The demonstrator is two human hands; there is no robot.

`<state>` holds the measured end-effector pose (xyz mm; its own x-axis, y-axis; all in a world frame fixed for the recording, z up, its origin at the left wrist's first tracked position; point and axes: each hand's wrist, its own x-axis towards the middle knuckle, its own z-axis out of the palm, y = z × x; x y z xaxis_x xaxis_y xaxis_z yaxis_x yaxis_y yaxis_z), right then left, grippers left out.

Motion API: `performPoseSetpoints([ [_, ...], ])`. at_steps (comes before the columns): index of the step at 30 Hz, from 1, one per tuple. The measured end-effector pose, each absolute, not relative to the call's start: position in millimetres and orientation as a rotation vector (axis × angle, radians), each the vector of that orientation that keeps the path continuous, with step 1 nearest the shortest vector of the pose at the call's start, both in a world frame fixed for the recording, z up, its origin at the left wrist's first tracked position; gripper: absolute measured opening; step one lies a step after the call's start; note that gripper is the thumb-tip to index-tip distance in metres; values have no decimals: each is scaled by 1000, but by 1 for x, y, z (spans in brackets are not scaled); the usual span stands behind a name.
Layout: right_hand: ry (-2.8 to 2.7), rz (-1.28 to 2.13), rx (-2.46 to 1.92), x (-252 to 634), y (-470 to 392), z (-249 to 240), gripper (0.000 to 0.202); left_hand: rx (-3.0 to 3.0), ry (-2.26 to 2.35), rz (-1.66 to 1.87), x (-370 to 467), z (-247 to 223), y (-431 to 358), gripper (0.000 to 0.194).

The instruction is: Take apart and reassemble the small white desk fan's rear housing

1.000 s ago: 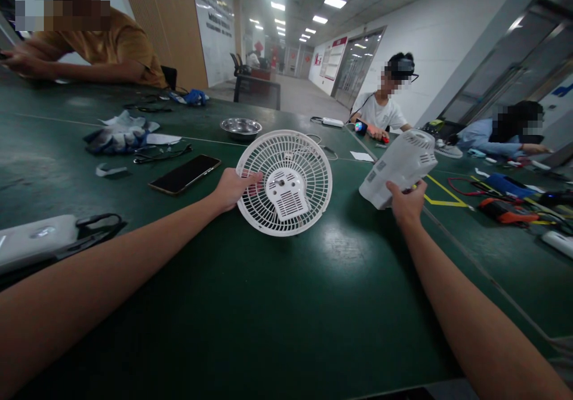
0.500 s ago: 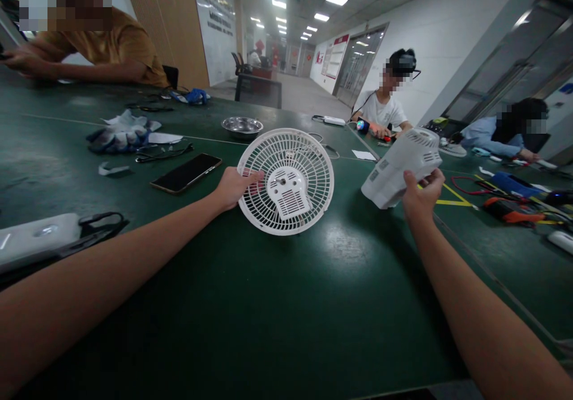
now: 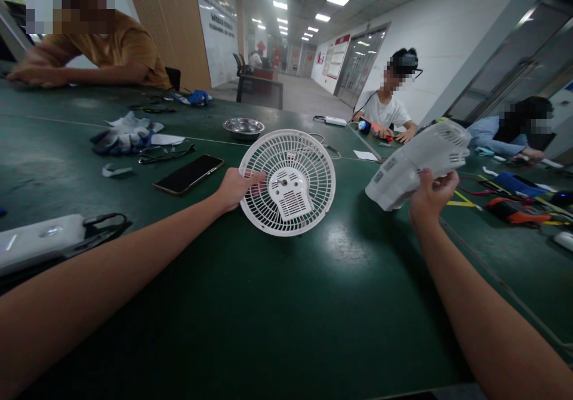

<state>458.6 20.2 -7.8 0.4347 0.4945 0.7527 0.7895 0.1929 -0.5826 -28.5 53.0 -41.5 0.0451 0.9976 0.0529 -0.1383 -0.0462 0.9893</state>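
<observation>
A round white fan grille (image 3: 290,203) stands tilted up at the middle of the green table, its slotted hub and short shaft facing me. My left hand (image 3: 234,190) grips its left rim, thumb over the bars. Off to the right, my right hand (image 3: 432,197) is closed round a white plastic housing (image 3: 398,170) with vents at its upper end and printed labels at its lower left. The housing is tilted and held above the table. A pale cable (image 3: 329,148) lies behind the grille.
Left of the grille are a phone (image 3: 188,174), gloves (image 3: 123,136) and a white device (image 3: 40,242). A metal bowl (image 3: 244,126) sits behind. At right lie an orange-and-black tool (image 3: 517,210) and a blue item (image 3: 514,184). Three people sit around the table (image 3: 268,304).
My right hand has moved right with the housing, which leans over further to the right. The grille stays in my left hand, almost unmoved.
</observation>
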Motion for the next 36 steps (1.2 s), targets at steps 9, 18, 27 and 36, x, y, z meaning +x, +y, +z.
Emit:
performPoseSetpoints([
  [9,-1270,-292,-1305,383,-3,-1,72,1171,1055,1275,-28,-45,57,20],
  [18,-1519,114,-1724,344,7,-38,78,1170,1014,1279,-29,-50,60,18],
  [27,-1786,-2,-2118,342,8,-44,69,1147,1058,1288,-26,-42,54,13],
  [36,-1471,53,-1523,334,-9,-18,48,1177,1026,1276,-30,-48,60,18],
])
